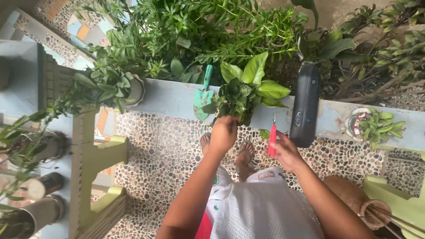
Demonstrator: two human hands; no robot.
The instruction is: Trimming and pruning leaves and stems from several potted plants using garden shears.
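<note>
My left hand (222,134) is closed around the lower stems of a leafy green plant (245,90) that stands on a pale blue ledge (175,99). My right hand (285,152) holds a small red-handled cutting tool (272,138), its metal tip pointing up, a short way right of the plant. A loose green leaf (264,133) lies just left of the tool. A green hand trowel (202,96) leans on the ledge left of the plant.
A tall black bottle-like object (305,106) stands on the ledge at right, with a small potted plant (376,125) beyond it. Another potted plant (113,86) sits at left. Dense shrubs rise behind the ledge. Pebble floor (157,141), green wooden furniture (95,155) and a basket (354,197) surround me.
</note>
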